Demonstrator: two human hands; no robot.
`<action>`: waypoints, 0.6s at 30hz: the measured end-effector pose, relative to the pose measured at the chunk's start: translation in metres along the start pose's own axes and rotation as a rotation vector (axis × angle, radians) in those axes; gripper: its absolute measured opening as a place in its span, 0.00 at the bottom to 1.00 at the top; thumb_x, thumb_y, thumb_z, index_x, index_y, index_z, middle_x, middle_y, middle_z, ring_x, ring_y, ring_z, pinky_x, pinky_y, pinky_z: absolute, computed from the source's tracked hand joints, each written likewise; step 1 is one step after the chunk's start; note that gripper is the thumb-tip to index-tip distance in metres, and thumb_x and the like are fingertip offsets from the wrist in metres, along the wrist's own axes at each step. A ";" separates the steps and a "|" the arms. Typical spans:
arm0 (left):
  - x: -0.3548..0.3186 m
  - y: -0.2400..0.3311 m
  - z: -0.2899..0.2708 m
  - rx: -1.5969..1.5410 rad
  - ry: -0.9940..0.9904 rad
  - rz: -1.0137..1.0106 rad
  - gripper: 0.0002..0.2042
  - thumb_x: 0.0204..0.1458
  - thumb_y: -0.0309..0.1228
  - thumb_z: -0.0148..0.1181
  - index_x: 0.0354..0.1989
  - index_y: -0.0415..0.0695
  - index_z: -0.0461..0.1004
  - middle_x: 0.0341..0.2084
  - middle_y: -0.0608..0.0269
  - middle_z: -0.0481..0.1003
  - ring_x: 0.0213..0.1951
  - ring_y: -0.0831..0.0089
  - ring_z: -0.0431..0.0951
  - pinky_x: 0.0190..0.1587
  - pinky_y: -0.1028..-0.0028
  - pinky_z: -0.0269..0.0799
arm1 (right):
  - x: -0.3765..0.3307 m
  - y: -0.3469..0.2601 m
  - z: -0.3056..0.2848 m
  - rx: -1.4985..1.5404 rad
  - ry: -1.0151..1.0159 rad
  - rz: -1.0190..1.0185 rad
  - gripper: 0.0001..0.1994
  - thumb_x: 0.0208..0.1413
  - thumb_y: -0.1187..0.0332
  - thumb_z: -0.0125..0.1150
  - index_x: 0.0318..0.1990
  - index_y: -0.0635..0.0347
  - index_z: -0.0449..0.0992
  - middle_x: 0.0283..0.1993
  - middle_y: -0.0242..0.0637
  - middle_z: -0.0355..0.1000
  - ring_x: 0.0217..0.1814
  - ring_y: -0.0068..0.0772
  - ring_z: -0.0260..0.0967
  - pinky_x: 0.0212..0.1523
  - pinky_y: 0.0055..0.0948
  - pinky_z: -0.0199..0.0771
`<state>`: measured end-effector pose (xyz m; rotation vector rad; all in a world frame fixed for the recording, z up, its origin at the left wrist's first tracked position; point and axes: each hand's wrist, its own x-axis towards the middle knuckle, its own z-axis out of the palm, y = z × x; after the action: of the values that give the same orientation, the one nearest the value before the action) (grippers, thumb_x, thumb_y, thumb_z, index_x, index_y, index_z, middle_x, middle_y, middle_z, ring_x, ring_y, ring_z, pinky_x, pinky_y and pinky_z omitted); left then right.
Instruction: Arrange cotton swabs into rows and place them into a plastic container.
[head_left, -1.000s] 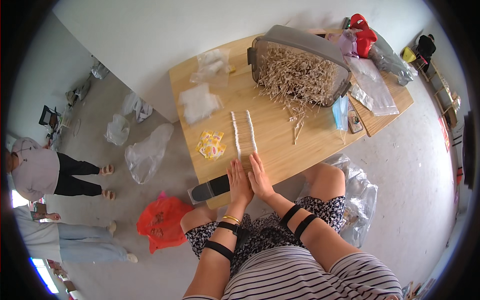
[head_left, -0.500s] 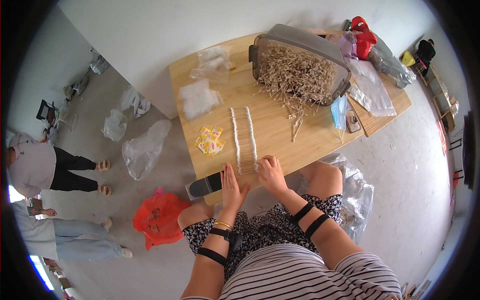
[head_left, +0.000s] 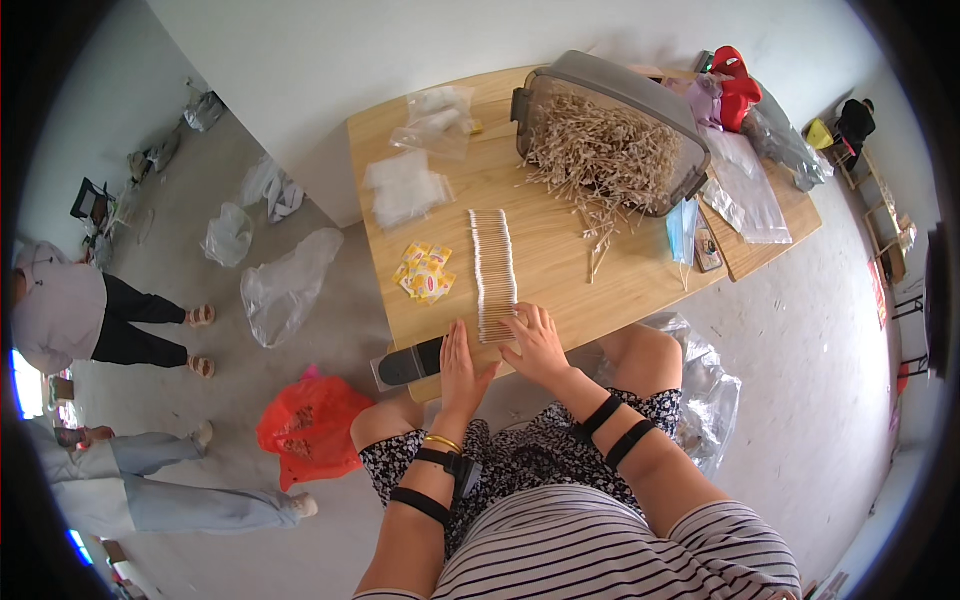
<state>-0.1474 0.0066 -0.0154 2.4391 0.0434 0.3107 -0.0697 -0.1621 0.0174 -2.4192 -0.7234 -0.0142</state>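
Resting flat on the near edge of the desk point(head_left: 560, 270), the left hand point(head_left: 462, 362) lies open, fingers straight, just beside a black case point(head_left: 412, 362) and the near end of a long row of cotton swabs point(head_left: 493, 268). Yellow packets point(head_left: 424, 273) sit left of the row. The right hand point(head_left: 536, 340) is spread open, fingertips touching the row's near end, grasping nothing. Farther right, a grey bin point(head_left: 610, 125) holds loose swabs.

- Hands: two, left hand point(head_left: 460, 362), right hand point(head_left: 535, 343)
- Cotton swab row point(head_left: 493, 272): one
- Grey bin point(head_left: 610, 130): one
- Yellow sachets point(head_left: 424, 272): one cluster, number unclear
- Red bag point(head_left: 310, 425): one, at 8 o'clock
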 end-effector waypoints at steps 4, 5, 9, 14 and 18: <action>0.000 0.001 -0.004 -0.003 0.012 -0.015 0.49 0.46 0.34 0.74 0.73 0.34 0.49 0.69 0.39 0.59 0.71 0.47 0.58 0.71 0.54 0.54 | 0.003 -0.002 0.002 -0.005 -0.002 -0.016 0.25 0.48 0.62 0.69 0.56 0.55 0.74 0.62 0.46 0.61 0.66 0.54 0.56 0.67 0.50 0.59; 0.002 0.000 -0.006 0.000 0.015 -0.020 0.49 0.46 0.34 0.74 0.73 0.34 0.49 0.69 0.39 0.59 0.71 0.47 0.58 0.71 0.54 0.54 | 0.005 -0.002 0.002 -0.002 -0.005 -0.020 0.25 0.48 0.62 0.69 0.56 0.55 0.74 0.62 0.46 0.61 0.66 0.54 0.56 0.67 0.50 0.59; 0.019 -0.011 -0.031 -0.749 0.155 -0.407 0.30 0.55 0.36 0.69 0.64 0.35 0.67 0.57 0.45 0.74 0.61 0.57 0.74 0.64 0.61 0.68 | 0.007 0.010 0.003 0.168 0.105 0.097 0.22 0.50 0.65 0.68 0.53 0.57 0.74 0.59 0.47 0.63 0.64 0.54 0.59 0.64 0.48 0.61; 0.030 -0.039 -0.080 -1.053 0.503 -0.759 0.11 0.63 0.38 0.59 0.43 0.43 0.79 0.31 0.67 0.80 0.34 0.80 0.78 0.40 0.80 0.69 | 0.001 0.021 0.008 0.175 0.165 0.147 0.16 0.51 0.68 0.65 0.48 0.58 0.76 0.53 0.47 0.66 0.59 0.53 0.62 0.61 0.47 0.63; 0.032 -0.052 -0.110 -1.135 0.718 -0.775 0.09 0.62 0.38 0.59 0.40 0.46 0.79 0.29 0.69 0.78 0.30 0.83 0.72 0.38 0.80 0.67 | -0.003 0.025 0.010 0.188 0.162 0.142 0.14 0.51 0.69 0.64 0.46 0.57 0.77 0.52 0.47 0.66 0.58 0.53 0.63 0.60 0.47 0.64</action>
<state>-0.1392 0.1190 0.0412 0.9860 0.8433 0.6097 -0.0616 -0.1751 -0.0052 -2.2535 -0.4572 -0.0806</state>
